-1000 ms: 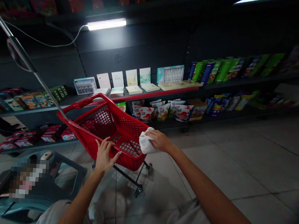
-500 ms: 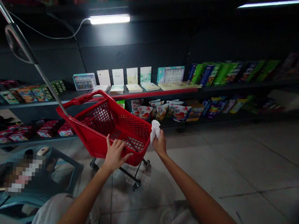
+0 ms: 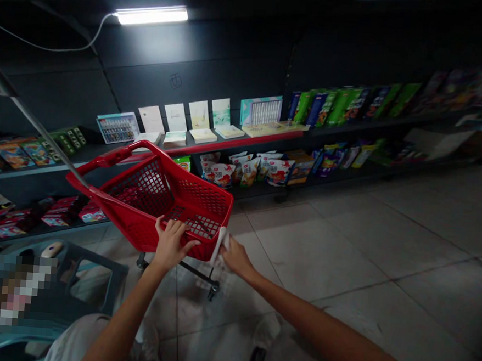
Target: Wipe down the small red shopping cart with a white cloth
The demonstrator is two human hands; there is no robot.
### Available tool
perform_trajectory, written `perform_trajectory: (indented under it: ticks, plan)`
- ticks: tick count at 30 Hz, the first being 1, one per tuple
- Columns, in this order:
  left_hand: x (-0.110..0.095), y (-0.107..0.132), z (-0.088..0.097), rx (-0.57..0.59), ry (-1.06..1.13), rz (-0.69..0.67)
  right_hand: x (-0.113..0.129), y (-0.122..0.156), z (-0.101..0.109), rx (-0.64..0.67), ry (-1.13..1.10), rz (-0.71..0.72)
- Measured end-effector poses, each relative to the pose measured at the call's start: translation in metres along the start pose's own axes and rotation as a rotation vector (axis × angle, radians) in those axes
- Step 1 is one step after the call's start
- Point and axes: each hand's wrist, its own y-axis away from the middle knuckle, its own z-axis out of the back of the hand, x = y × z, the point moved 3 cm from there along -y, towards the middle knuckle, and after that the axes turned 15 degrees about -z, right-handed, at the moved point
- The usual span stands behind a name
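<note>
A red plastic shopping cart (image 3: 207, 197) with latticed sides stands in front of me, its basket bare inside. My left hand (image 3: 172, 245) grips the near side rim, fingers hooked over the edge and thumb along the outside. At the cart's front right corner, my right hand (image 3: 234, 255) is closed on a white cloth (image 3: 220, 244). The cloth lies against the outside of that corner; its lower part is blurred. A metal pole (image 3: 42, 131) rises from the handle end toward the upper left.
Behind the cart, shelves carry upright booklets (image 3: 175, 117), snack bags (image 3: 278, 171) and green and blue packages (image 3: 337, 106). A lit tube lamp (image 3: 151, 15) hangs above. At the lower left stands a grey-blue plastic stool (image 3: 114, 281) with items on it, partly pixelated. Tiled floor (image 3: 323, 241) extends right.
My right hand has brought the cloth down from the top of the front corner to the outside below the rim. My left hand keeps its place on the rim. The view has shifted right.
</note>
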Motion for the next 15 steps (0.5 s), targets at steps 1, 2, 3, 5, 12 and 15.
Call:
perform_trajectory:
  ticks: [1,2,3,5,12,15]
  plan:
    - [0.001,0.0,0.0,-0.001,0.0,-0.002,-0.001,0.011,-0.006,0.045,-0.015,0.023]
    - [0.001,0.0,0.001,0.001,0.0,-0.003,-0.002,0.018,-0.011,0.077,-0.034,0.031]
    - [0.002,0.0,0.001,0.002,0.001,-0.004,-0.002,0.02,-0.014,0.093,-0.053,0.027]
    - [0.002,0.0,0.001,-0.002,0.005,-0.005,-0.002,0.011,-0.01,0.086,-0.1,-0.007]
    - [0.002,-0.002,-0.003,-0.027,0.009,-0.001,0.011,-0.088,0.056,-0.297,-0.369,-0.087]
    - [0.002,-0.002,-0.003,-0.016,0.007,0.0,0.01,-0.103,0.05,-0.271,-0.249,-0.112]
